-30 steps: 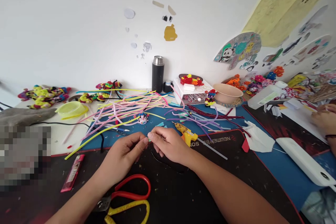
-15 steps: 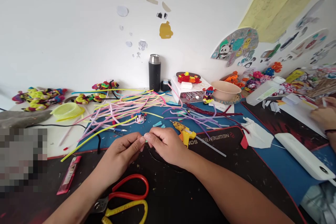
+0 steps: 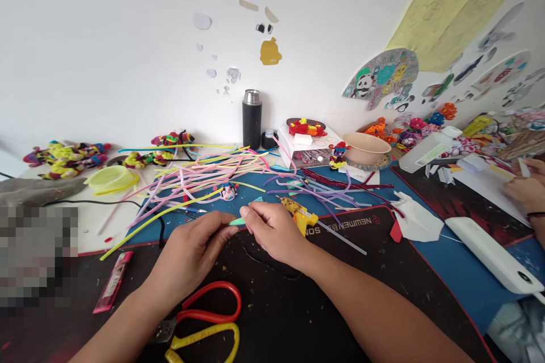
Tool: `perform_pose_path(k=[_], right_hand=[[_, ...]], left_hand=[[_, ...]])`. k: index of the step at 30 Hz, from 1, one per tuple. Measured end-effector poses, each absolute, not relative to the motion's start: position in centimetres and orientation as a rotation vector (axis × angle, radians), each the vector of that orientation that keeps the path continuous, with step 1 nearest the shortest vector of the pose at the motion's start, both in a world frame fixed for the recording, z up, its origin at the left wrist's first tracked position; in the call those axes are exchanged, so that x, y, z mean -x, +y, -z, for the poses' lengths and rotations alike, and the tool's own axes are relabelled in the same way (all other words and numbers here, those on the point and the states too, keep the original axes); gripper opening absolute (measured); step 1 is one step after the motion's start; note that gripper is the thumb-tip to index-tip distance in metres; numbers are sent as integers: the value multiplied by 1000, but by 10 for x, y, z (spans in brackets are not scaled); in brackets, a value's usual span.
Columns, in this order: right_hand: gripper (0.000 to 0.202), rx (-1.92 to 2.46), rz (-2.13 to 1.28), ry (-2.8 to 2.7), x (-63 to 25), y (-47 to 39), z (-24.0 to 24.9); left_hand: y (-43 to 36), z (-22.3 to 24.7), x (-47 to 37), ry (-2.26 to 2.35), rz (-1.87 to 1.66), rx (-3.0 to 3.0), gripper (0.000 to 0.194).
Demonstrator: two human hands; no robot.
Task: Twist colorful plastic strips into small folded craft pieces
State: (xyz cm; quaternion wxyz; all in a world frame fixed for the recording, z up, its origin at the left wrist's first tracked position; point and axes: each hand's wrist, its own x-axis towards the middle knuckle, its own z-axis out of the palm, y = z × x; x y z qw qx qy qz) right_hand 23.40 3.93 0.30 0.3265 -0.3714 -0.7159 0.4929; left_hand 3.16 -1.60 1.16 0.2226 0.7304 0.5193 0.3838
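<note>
Between my two hands is a short, light green piece (image 3: 237, 222), slim like a bit of pipe cleaner; its exact kind is unclear. My left hand (image 3: 196, 243) pinches one end between thumb and fingertips. The other end sits in the pinch of my right hand (image 3: 272, 227). Just beyond the right hand lies a yellow hot glue gun (image 3: 303, 212) with a clear glue stick (image 3: 343, 237) out of its back. Scissors (image 3: 213, 316) with one red and one yellow handle rest nearer me, their blades partly behind my left forearm. A small clown-like head (image 3: 229, 191) stands behind the hands.
Pink and yellow pipe cleaners (image 3: 204, 168) spread across the blue tabletop, purple ones (image 3: 315, 186) to their right. A black thermos (image 3: 252, 122) stands by the wall. To the right are a beige bowl (image 3: 366, 147), a white bottle (image 3: 430, 150) and another person's hand (image 3: 525, 187).
My hands have drawn slightly apart, and more of the green piece shows between them. The view has shifted a little. At the right, the other person's hand still holds something white.
</note>
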Motion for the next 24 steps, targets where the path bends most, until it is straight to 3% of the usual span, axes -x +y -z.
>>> perform_pose_path(k=[9,24], right_hand=[[53,971,-1228,-1949,-233,38,0],[54,918,-1155,-2039,-235,36,-8]], left_hand=[[-17,-10,-32,1415,-1013,-2146,31],[-20,-29,-44,1307,-889,-1573,54]])
